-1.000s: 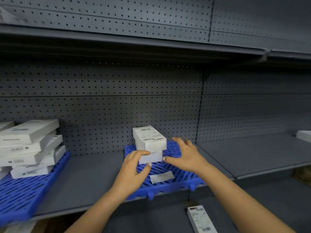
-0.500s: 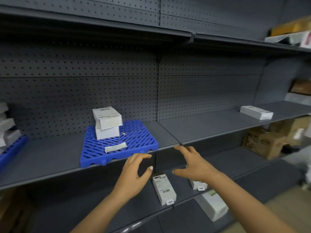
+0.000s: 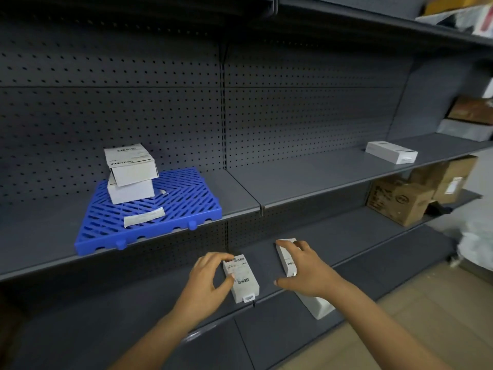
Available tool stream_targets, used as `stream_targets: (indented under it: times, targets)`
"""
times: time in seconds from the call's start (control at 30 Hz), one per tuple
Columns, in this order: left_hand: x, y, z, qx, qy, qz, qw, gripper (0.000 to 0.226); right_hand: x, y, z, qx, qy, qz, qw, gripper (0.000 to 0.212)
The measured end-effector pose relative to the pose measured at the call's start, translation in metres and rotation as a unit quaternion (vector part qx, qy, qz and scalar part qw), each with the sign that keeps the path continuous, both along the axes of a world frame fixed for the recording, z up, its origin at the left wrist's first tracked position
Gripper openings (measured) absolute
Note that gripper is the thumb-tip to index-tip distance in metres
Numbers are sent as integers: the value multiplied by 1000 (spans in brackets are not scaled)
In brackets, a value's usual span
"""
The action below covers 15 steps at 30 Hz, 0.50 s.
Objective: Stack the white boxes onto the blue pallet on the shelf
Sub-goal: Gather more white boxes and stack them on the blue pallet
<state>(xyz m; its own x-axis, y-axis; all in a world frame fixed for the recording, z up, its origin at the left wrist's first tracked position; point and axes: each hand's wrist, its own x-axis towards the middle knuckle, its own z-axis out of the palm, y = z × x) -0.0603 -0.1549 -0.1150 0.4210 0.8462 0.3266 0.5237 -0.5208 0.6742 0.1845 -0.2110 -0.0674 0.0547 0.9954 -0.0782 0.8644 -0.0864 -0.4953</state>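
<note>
The left hand [image 3: 209, 279] has thumb and fingers closing on the near left edge of a labelled white box [image 3: 241, 279] that lies flat on the lower shelf [image 3: 360, 244]. The grip touches the box but does not look clamped, and the box is not lifted. The right hand [image 3: 304, 268] is spread over a narrower white box [image 3: 286, 260] just beside the first, fingers apart and draped on its top; whether it presses down cannot be told.

The first risk is at the left grip: it takes only one long edge, so the box could pivot or slip out as it rises. A pinch across the full width would be safer. The right hand could nudge its box towards the shelf lip. A third white box [image 3: 317, 305] stands lower down by the right wrist, near enough that the forearm might knock it.

Further out, the blue pallet [image 3: 170, 217] sits on the shelf above, to the left, its front edge overhanging the shelf lip. Two white boxes [image 3: 130, 172] are already stacked at its back corner, the upper one twisted and overhanging the lower. Setting another on top could tip that crooked pile. A loose slip of paper [image 3: 144, 217] lies on the pallet's grid, and a box set on it would sit unevenly. One more white box [image 3: 390, 152] waits far right on the upper shelf.
</note>
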Motion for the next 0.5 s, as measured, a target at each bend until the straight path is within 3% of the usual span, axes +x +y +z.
stream_targets:
  times: [0.5]
  targets:
    - [59, 85, -52, -65, 26, 9, 997, 31, 50, 85, -52, -68, 6, 9, 998, 87]
